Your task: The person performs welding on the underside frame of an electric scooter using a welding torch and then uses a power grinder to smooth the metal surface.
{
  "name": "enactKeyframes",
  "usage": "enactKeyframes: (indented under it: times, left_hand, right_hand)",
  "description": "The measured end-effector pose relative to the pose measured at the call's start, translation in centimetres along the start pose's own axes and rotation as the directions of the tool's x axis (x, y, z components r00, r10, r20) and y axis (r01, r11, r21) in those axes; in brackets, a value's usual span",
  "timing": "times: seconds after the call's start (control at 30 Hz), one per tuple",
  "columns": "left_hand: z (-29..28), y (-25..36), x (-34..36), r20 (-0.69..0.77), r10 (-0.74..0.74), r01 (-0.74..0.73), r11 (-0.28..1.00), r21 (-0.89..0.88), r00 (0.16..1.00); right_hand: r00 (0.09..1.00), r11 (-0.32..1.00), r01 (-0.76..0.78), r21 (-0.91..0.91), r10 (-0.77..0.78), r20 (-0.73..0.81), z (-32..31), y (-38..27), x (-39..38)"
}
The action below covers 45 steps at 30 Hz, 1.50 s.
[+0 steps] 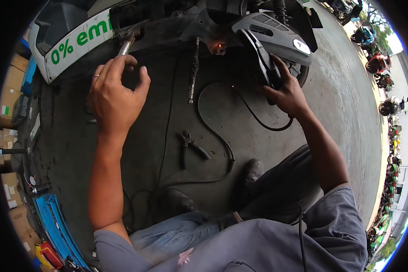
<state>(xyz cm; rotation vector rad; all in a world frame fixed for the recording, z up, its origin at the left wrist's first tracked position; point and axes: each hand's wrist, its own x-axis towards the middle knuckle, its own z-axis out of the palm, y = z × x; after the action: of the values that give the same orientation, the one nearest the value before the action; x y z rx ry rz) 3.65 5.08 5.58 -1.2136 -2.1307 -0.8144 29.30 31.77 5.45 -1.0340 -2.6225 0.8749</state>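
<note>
My left hand [117,93] is raised at the underside of a motorbike, its fingers curled over the lower end of a short metal rod [126,47]. Its thumb stands away from the rod. The rod's upper end meets the dark frame. My right hand [286,90] is closed round a black tool [260,61], held against the grey side cover [276,36]; its exact kind is hard to make out. A thick black cable [272,128] runs up to that hand. Between my hands, an orange glow [219,46] shows on a metal bracket of the frame.
Below the frame is a dark, crusted rod [194,72]. Black-handled pliers [187,147] lie on the grey floor, with cable [213,127] looping beside them near my shoes [254,171]. Cardboard boxes [17,81] and blue panels [54,226] stand left; parked motorbikes [378,64] line the right.
</note>
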Motion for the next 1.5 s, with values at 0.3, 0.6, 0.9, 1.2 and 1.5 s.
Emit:
enactKeyframes:
  times: [0.3, 0.6, 0.9, 1.2, 1.5]
  left_hand:
    - [-1.2, -4.0, -1.2, 0.280, -0.418, 0.225, 0.819, 0.528, 0.864]
    - [-0.9, -3.6, -0.6, 0.292, -0.434, 0.234, 0.815, 0.530, 0.852]
    - [-0.9, -3.6, -0.5, 0.301, -0.428, 0.208, 0.804, 0.557, 0.852]
    - [-0.8, -3.5, -0.4, 0.300, -0.430, 0.213, 0.807, 0.552, 0.852]
    - [-0.8, -3.6, -0.4, 0.310, -0.434, 0.211, 0.807, 0.552, 0.846]
  right_hand:
    - [0.997, 0.988, 0.073, -0.134, -0.073, 0.005, 1.3, 0.9, 0.1]
    - [0.999, 0.991, 0.028, -0.134, -0.032, -0.022, 1.6, 1.0, 1.1]
    - [0.981, 0.937, 0.143, -0.320, -0.177, -0.080, 2.1, 0.7, 0.9]
    - [0.968, 0.909, 0.166, -0.383, -0.225, -0.114, 2.7, 1.5, 1.5]
    - [0.970, 0.912, 0.164, -0.377, -0.219, -0.108, 2.8, 1.3, 1.6]
